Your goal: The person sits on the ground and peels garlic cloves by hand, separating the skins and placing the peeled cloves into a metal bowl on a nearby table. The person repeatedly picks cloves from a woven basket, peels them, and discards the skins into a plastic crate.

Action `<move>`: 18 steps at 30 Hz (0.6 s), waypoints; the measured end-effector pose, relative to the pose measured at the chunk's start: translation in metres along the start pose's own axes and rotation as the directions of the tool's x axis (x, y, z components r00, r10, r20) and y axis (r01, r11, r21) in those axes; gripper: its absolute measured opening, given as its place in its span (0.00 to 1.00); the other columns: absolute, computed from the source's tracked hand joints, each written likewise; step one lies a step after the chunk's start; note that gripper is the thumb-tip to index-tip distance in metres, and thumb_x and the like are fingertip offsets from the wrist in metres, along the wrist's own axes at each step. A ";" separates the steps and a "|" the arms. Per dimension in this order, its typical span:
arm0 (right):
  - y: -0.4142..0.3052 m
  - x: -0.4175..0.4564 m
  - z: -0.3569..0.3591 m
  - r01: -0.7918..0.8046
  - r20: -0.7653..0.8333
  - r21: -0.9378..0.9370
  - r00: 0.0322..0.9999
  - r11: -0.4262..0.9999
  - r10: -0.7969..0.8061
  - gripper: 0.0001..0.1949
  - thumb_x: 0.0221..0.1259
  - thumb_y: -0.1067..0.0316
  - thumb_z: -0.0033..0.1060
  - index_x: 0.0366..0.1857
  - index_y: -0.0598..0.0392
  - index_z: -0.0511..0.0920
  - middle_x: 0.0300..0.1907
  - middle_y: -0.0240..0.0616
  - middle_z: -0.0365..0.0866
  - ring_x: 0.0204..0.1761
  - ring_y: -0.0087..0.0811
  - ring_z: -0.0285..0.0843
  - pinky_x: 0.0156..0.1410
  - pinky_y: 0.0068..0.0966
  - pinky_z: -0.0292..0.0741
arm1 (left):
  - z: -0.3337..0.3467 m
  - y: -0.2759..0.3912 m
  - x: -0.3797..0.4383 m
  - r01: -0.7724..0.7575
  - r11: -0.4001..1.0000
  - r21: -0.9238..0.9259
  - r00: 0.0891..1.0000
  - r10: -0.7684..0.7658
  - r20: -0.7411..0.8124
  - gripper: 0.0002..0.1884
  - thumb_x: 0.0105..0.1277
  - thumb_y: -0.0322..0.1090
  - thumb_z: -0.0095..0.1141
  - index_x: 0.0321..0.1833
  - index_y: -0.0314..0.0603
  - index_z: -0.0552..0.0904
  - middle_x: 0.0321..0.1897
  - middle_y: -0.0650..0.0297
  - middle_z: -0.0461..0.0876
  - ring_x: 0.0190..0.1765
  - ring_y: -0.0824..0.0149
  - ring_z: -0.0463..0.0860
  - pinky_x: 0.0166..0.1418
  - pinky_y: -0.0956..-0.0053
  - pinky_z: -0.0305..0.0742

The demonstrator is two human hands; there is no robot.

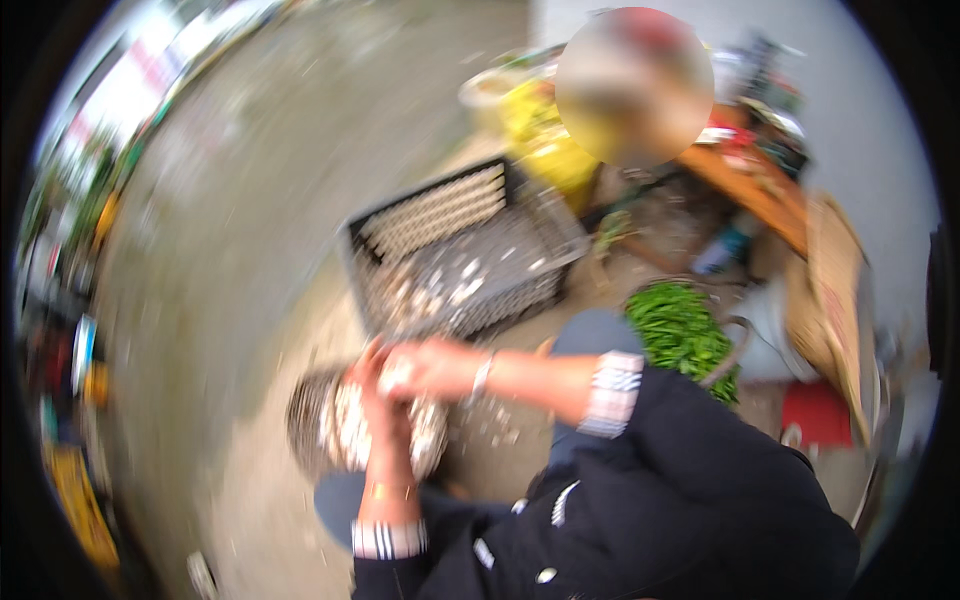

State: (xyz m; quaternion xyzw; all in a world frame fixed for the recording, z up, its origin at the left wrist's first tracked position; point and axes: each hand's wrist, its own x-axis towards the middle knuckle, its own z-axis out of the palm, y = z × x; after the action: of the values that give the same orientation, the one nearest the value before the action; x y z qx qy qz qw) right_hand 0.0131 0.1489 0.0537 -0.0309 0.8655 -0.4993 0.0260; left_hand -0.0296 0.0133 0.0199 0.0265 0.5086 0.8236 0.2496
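Observation:
My left hand (370, 375) and my right hand (424, 367) meet above a round woven basket (306, 420). Between them they hold a small pale piece (391, 375), too blurred to name. The basket is heaped with whitish pieces (352, 424), perhaps garlic, partly hidden by my left wrist. Just beyond my hands stands a dark plastic crate (517, 296), tilted in the view, with loose pale pieces (431, 296) scattered on its bottom.
White scraps (502, 427) litter the ground between my knees. Green leafy vegetables (679, 330) sit in a handled basket at right, near a cardboard sheet (832, 285) and an orange bench (750, 199). Behind the crate stands a yellow bag (555, 157), beside a person whose head area is blurred.

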 end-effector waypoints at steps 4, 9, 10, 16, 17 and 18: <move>-0.004 0.001 -0.004 0.039 0.021 0.333 0.999 0.942 -0.049 0.18 0.54 0.62 0.58 0.48 0.55 0.73 0.35 0.37 0.78 0.36 0.23 0.75 0.43 0.22 0.74 | -0.015 -0.009 -0.005 -0.041 0.993 0.115 0.986 0.022 0.164 0.31 0.66 0.60 0.37 0.62 0.43 0.64 0.45 0.61 0.75 0.43 0.69 0.76 0.38 0.75 0.75; 0.002 -0.004 -0.015 -0.060 0.159 0.457 0.987 0.888 -0.016 0.21 0.61 0.59 0.52 0.55 0.57 0.67 0.28 0.32 0.75 0.30 0.16 0.69 0.33 0.17 0.67 | -0.004 0.004 -0.015 -0.170 0.963 0.210 0.964 0.119 0.236 0.34 0.65 0.59 0.42 0.66 0.42 0.56 0.36 0.63 0.74 0.33 0.74 0.73 0.31 0.81 0.68; -0.001 -0.005 -0.017 -0.071 0.151 0.423 0.988 0.903 0.006 0.21 0.61 0.57 0.51 0.53 0.57 0.68 0.28 0.34 0.75 0.29 0.18 0.69 0.34 0.18 0.67 | -0.001 0.001 -0.014 -0.176 0.967 0.186 0.965 0.132 0.227 0.35 0.64 0.59 0.43 0.67 0.42 0.56 0.34 0.64 0.73 0.31 0.75 0.72 0.30 0.82 0.67; 0.015 -0.005 0.000 0.190 -0.106 0.212 0.980 0.958 -0.171 0.19 0.63 0.53 0.47 0.47 0.59 0.71 0.28 0.41 0.76 0.32 0.28 0.75 0.39 0.25 0.71 | 0.004 -0.009 -0.020 -0.301 0.893 0.335 0.941 0.221 0.258 0.28 0.66 0.54 0.46 0.62 0.43 0.65 0.33 0.69 0.73 0.29 0.80 0.68 0.31 0.85 0.64; 0.015 -0.004 0.003 0.232 -0.130 0.232 0.970 0.945 -0.206 0.19 0.64 0.53 0.46 0.47 0.59 0.71 0.28 0.42 0.77 0.33 0.29 0.76 0.40 0.26 0.72 | 0.005 -0.009 -0.022 -0.315 0.889 0.331 0.939 0.241 0.248 0.26 0.66 0.52 0.46 0.60 0.43 0.67 0.35 0.69 0.73 0.31 0.81 0.68 0.33 0.85 0.65; 0.012 -0.007 0.004 0.219 -0.116 0.236 0.974 0.947 -0.197 0.19 0.65 0.52 0.44 0.46 0.59 0.71 0.30 0.41 0.77 0.33 0.28 0.76 0.41 0.25 0.72 | 0.011 -0.007 -0.026 -0.330 0.910 0.252 0.937 0.285 0.199 0.20 0.67 0.46 0.46 0.54 0.41 0.71 0.35 0.69 0.74 0.32 0.80 0.69 0.35 0.85 0.67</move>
State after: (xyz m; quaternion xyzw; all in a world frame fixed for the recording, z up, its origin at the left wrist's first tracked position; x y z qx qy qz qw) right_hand 0.0195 0.1525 0.0415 -0.0959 0.7887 -0.6040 -0.0625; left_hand -0.0016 0.0133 0.0248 0.2068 0.5884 0.7673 0.1494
